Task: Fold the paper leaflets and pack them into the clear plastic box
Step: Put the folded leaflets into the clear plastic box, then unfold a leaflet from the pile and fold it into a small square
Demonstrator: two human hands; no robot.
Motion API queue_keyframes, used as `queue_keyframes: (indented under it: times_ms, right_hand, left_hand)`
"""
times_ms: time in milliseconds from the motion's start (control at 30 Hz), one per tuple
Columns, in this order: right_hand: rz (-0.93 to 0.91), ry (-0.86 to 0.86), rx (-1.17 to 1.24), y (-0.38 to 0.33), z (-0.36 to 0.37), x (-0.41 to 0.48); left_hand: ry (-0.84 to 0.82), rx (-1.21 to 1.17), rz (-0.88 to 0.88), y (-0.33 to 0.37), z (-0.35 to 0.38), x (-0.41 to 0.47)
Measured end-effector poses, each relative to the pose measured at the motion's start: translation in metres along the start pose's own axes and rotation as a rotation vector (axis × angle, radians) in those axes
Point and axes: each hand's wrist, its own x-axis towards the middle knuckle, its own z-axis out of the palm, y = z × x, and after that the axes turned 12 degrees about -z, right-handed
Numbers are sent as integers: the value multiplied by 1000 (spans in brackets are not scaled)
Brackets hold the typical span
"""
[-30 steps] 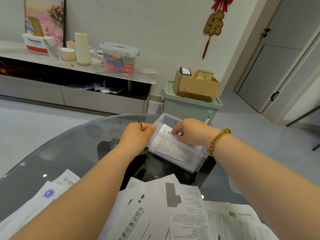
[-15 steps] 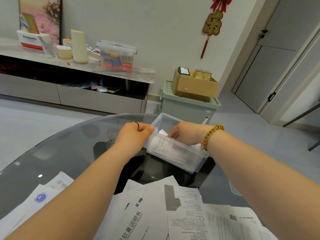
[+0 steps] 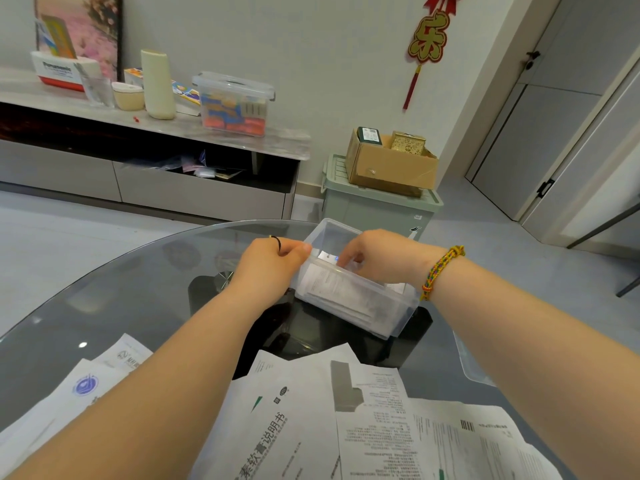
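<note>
Folded leaflet [image 3: 329, 284] sunk lower into clear plastic box [image 3: 391, 320] on tabletop [image 3: 138, 289]. Left grip [image 3: 270, 265] clenched on box end wall; right grip [image 3: 377, 261] pinching leaflet top. Advised: steady box, push straight down. Loose leaflets [image 3: 381, 410] remain nearer.

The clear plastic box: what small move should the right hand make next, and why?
Probably push the folded leaflet fully down and let go: the right hand holds it with its fingers inside the clear plastic box, while the left hand grips the box's end.

Pale wall [image 3: 277, 46], grey floor [image 3: 69, 237], low cabinet [image 3: 194, 197] along the wall, grey doors [image 3: 540, 140], red hanging ornament [image 3: 427, 39], round glass table [image 3: 121, 292]
</note>
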Motion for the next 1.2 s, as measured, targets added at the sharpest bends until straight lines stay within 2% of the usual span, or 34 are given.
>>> queue_keyframes:
  times_ms: [233, 400, 533, 600, 800, 1033, 1200]
  right_hand:
    - [31, 11, 136, 9, 7, 5]
    - [4, 45, 88, 7, 10, 4]
    - [-20, 184, 56, 4, 2, 2]
    - [-26, 230, 112, 5, -4, 0]
    - [18, 193, 199, 11, -3, -10]
    - [60, 400, 401, 2, -16, -45]
    - [88, 457, 525, -14, -12, -87]
  left_hand:
    - [4, -3, 2, 0, 0, 0]
    - [1, 4, -2, 0, 0, -1]
    - [-3, 7, -3, -1, 0, -1]
    - [2, 6, -6, -1, 1, -1]
    - [29, 43, 9, 0, 3, -6]
    - [87, 96, -8, -4, -7, -37]
    - [18, 183, 26, -11, -18, -80]
